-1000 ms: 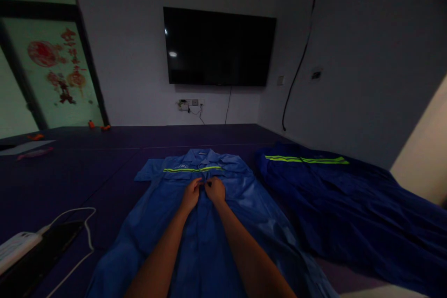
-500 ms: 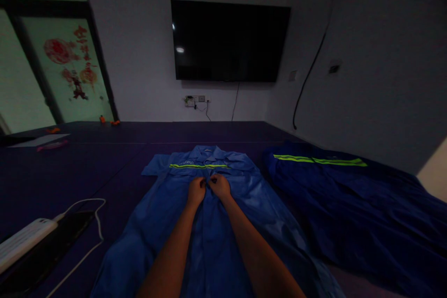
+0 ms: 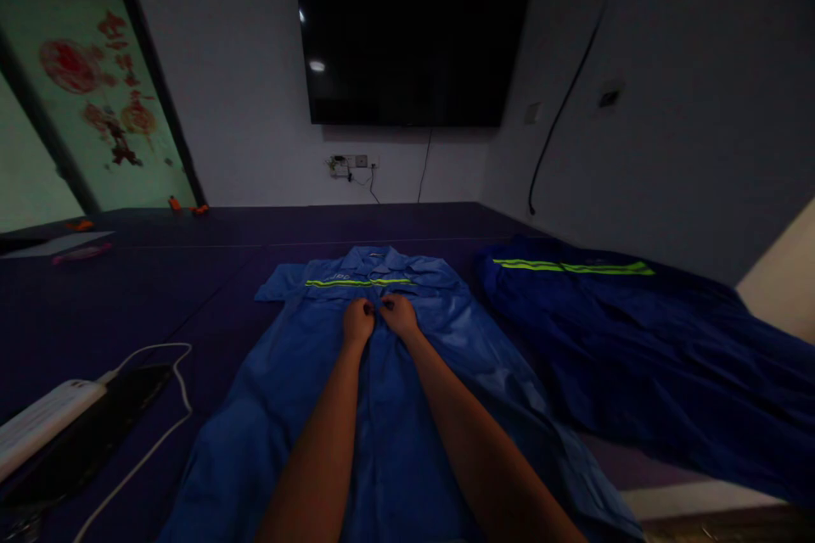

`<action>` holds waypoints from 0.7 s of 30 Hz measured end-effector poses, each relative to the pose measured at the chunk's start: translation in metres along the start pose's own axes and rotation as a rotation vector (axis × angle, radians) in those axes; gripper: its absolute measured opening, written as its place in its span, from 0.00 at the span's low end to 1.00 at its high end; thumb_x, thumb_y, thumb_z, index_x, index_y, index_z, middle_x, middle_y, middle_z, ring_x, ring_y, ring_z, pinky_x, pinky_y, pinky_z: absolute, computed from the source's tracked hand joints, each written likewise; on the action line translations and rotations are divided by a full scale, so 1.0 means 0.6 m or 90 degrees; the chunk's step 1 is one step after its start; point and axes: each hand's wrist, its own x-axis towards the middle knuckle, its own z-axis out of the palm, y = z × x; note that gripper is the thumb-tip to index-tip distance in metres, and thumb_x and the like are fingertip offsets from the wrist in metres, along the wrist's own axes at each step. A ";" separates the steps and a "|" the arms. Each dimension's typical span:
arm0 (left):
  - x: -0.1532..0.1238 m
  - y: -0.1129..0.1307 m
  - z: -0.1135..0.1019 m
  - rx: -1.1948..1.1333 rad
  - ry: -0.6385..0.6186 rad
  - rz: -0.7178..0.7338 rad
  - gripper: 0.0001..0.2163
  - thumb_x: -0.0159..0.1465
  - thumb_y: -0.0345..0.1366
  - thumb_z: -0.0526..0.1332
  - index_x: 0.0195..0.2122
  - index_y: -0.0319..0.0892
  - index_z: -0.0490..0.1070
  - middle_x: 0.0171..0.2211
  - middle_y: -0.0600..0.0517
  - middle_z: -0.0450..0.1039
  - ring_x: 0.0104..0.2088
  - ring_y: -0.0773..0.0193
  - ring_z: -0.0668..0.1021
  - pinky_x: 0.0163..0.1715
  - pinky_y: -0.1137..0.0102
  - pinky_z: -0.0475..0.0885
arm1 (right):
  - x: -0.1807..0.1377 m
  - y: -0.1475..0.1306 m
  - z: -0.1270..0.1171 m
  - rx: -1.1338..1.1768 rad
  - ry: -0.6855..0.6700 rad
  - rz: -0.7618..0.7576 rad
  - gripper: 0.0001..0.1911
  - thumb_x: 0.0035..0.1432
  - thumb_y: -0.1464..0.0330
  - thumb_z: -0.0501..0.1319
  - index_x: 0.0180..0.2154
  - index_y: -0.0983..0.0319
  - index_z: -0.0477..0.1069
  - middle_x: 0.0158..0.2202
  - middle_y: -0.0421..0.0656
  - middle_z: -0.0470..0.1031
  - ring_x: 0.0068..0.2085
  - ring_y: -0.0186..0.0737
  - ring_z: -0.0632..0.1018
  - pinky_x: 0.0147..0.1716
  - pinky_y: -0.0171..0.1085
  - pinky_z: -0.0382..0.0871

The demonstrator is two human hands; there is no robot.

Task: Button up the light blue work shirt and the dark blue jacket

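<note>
A blue short-sleeved work shirt (image 3: 407,407) lies face up in front of me, its collar pointing away. A yellow-green stripe (image 3: 344,282) crosses its chest, with pale lettering above on the left. At the front placket, just below the stripe, my left hand (image 3: 358,322) is closed, fingers pinching the shirt's edge. Close beside it, my right hand (image 3: 399,316) pinches the placket from the other side. The fingertips almost meet, and any button between them is too small and dark to make out.
A darker blue garment (image 3: 637,348) with a similar stripe lies on the right. On the left are a white power strip (image 3: 51,420), a black phone-like slab (image 3: 95,433) and a white cable (image 3: 184,386). A television (image 3: 413,42) hangs on the far wall.
The view has tipped down and shifted slightly, so the room sits higher in the picture. Both hands stay at the same spot on the placket, with their fingers still pinched.
</note>
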 end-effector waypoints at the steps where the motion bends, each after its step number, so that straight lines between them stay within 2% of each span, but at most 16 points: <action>1: 0.001 0.000 -0.001 -0.004 -0.002 -0.001 0.08 0.54 0.25 0.55 0.32 0.39 0.72 0.34 0.47 0.74 0.38 0.63 0.74 0.39 0.72 0.65 | 0.000 0.000 -0.001 -0.003 -0.001 -0.002 0.12 0.47 0.73 0.56 0.35 0.62 0.74 0.34 0.42 0.76 0.36 0.37 0.75 0.36 0.32 0.66; 6: 0.010 -0.002 0.000 -0.088 -0.010 0.016 0.08 0.54 0.24 0.55 0.30 0.39 0.71 0.33 0.48 0.75 0.36 0.64 0.75 0.38 0.71 0.66 | 0.001 -0.001 -0.007 -0.001 0.001 -0.018 0.12 0.47 0.74 0.55 0.33 0.62 0.74 0.34 0.42 0.77 0.36 0.37 0.75 0.37 0.32 0.65; 12: 0.019 -0.011 0.005 -0.219 0.034 0.034 0.07 0.53 0.23 0.54 0.28 0.38 0.71 0.32 0.49 0.74 0.35 0.65 0.75 0.39 0.71 0.68 | 0.000 -0.004 -0.008 0.046 0.010 -0.023 0.11 0.48 0.74 0.54 0.31 0.62 0.75 0.32 0.41 0.77 0.36 0.37 0.75 0.38 0.31 0.66; 21: 0.024 -0.020 0.009 -0.274 0.033 0.051 0.07 0.50 0.22 0.55 0.25 0.38 0.69 0.27 0.51 0.72 0.32 0.65 0.74 0.37 0.70 0.67 | 0.003 0.001 -0.002 0.110 0.025 -0.024 0.12 0.50 0.73 0.53 0.32 0.62 0.75 0.33 0.41 0.77 0.36 0.35 0.76 0.38 0.30 0.67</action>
